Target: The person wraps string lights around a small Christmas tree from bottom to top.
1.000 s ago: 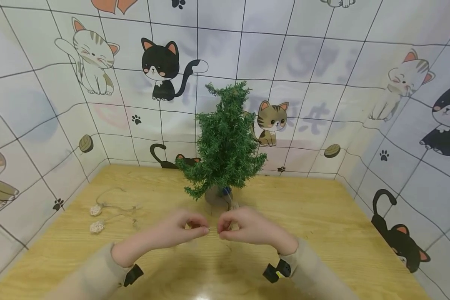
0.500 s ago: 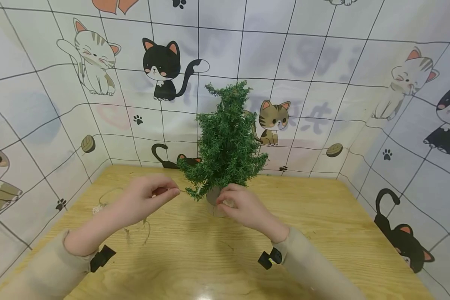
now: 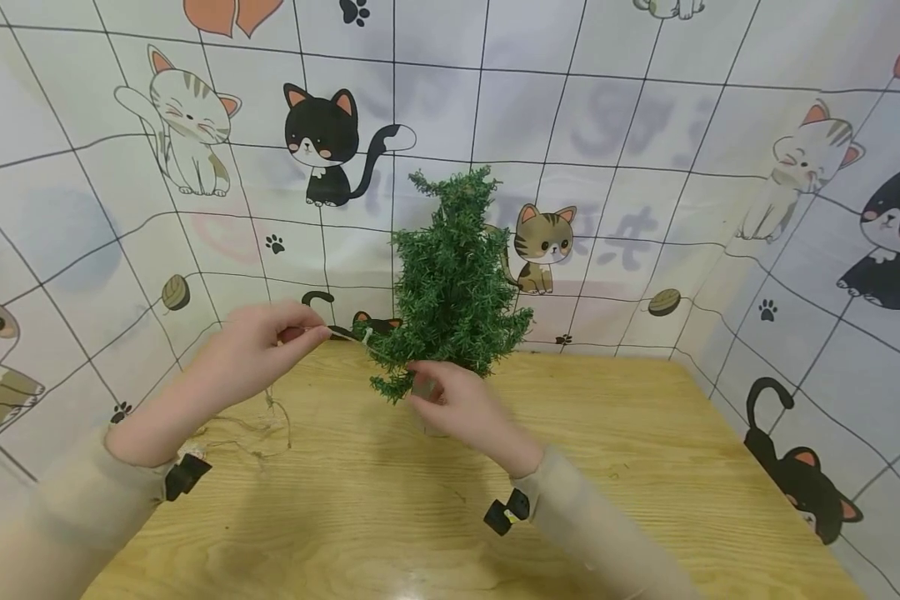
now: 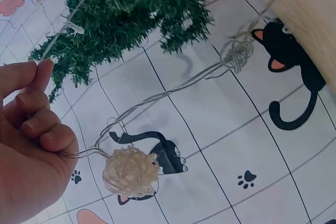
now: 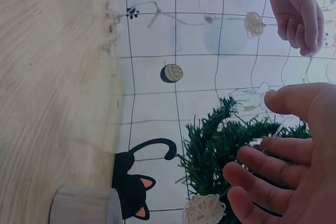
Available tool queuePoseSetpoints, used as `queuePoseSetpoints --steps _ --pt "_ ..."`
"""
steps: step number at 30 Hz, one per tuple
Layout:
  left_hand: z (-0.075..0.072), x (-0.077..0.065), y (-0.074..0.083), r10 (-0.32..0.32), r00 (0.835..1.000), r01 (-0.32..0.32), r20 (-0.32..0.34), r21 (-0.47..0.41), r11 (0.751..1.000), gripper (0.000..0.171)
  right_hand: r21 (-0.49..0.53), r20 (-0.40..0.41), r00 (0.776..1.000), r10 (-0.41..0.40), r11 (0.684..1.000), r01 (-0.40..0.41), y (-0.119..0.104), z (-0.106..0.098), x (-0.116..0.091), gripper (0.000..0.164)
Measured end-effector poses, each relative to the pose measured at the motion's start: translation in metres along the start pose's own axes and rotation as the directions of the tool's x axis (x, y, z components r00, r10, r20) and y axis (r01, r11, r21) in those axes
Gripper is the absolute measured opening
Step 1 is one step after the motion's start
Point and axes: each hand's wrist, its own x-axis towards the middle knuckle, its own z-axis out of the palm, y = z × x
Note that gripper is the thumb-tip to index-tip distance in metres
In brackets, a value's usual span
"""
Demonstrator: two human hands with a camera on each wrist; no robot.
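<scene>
A small artificial Christmas tree [image 3: 453, 275] stands at the back of the table. Left of it, my left hand [image 3: 266, 346] pinches a thin string-light wire [image 4: 55, 40] between thumb and fingertips, drawn taut toward the lower left branches. From that hand dangles a pale woven ball [image 4: 131, 171] on its wire, with a tangled knot [image 4: 236, 56] farther along. At the lower left branches is my right hand [image 3: 457, 408]; its thumb and fingers are spread apart, with the wire passing between them. Another woven ball [image 5: 205, 211] hangs beside the branches in the right wrist view.
Loose wire [image 3: 270, 429] trails over the left part of the wooden table [image 3: 570, 500]. The tree's round base [image 5: 84, 205] is mostly hidden by my right hand in the head view. A cat-printed cloth [image 3: 607, 125] encloses the back and sides.
Both hands came apart; the left moved left and upward with the wire, the right went forward to the lower left branches. The wire now stretches between the left hand and the tree.
</scene>
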Motion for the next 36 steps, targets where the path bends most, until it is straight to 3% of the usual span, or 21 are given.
queuePoseSetpoints --steps 9,12,17,19,22,25,27,29,30,33,36 --pt "0.002 -0.002 -0.035 -0.062 0.998 0.063 -0.02 0.081 0.995 0.018 -0.152 0.087 0.996 -0.023 0.988 0.036 -0.004 0.014 0.004 0.062" --pt "0.003 -0.004 -0.051 -0.11 0.993 0.112 -0.028 0.082 0.99 0.02 -0.153 0.071 0.997 -0.037 0.987 0.048 -0.004 0.018 0.002 0.059" --pt "0.004 -0.007 -0.069 -0.189 0.982 0.189 -0.003 0.079 0.979 0.026 0.003 -0.053 0.99 -0.128 0.992 0.128 0.0 0.029 -0.004 0.031" --pt "0.005 -0.007 -0.072 -0.2 0.98 0.199 0.01 0.079 0.977 0.027 0.081 -0.063 0.984 -0.167 0.982 0.172 0.001 0.034 -0.005 0.018" --pt "0.005 -0.007 -0.073 -0.2 0.98 0.199 0.016 0.078 0.977 0.027 0.207 0.027 0.987 -0.161 0.966 0.152 0.002 0.046 -0.004 0.014" --pt "0.003 -0.006 -0.071 -0.203 0.979 0.2 0.025 0.077 0.977 0.027 0.353 0.179 0.981 -0.069 0.936 0.001 0.003 0.064 0.005 0.027" --pt "0.001 -0.005 -0.069 -0.204 0.978 0.201 0.032 0.077 0.976 0.026 0.466 0.272 0.962 0.003 0.874 -0.134 0.004 0.079 0.013 0.038" --pt "0.0 -0.004 -0.065 -0.204 0.978 0.2 0.041 0.077 0.977 0.026 0.582 0.34 0.939 0.054 0.772 -0.255 0.004 0.094 0.022 0.047" --pt "-0.001 -0.004 -0.063 -0.2 0.979 0.196 0.043 0.077 0.977 0.025 0.636 0.37 0.926 0.073 0.707 -0.31 0.004 0.103 0.026 0.051" --pt "-0.003 -0.003 -0.057 -0.18 0.983 0.176 0.044 0.079 0.981 0.023 0.774 0.435 0.895 0.098 0.467 -0.427 0.002 0.127 0.037 0.059" --pt "-0.005 -0.002 -0.05 -0.16 0.986 0.156 0.046 0.076 0.985 0.022 0.827 0.473 0.876 0.098 0.293 -0.479 -0.002 0.148 0.044 0.063"
